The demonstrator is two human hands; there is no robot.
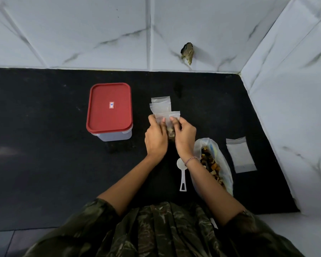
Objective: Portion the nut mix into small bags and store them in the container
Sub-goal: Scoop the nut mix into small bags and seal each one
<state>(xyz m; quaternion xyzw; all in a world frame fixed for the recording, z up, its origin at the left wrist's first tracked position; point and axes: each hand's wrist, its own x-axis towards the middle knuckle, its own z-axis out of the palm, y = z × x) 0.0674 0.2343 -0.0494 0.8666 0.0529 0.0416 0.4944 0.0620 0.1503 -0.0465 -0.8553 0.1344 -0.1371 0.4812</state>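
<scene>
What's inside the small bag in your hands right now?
Brown nut mix shows in the small bag between the left hand and right hand, both pinching its top. How full it is cannot be seen; the hands cover its sides.

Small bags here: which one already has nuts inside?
The held bag, pinched between the left hand and right hand: brown nuts show in its lower part. The bags behind it and the bag at the far right lie flat, empty.
</scene>
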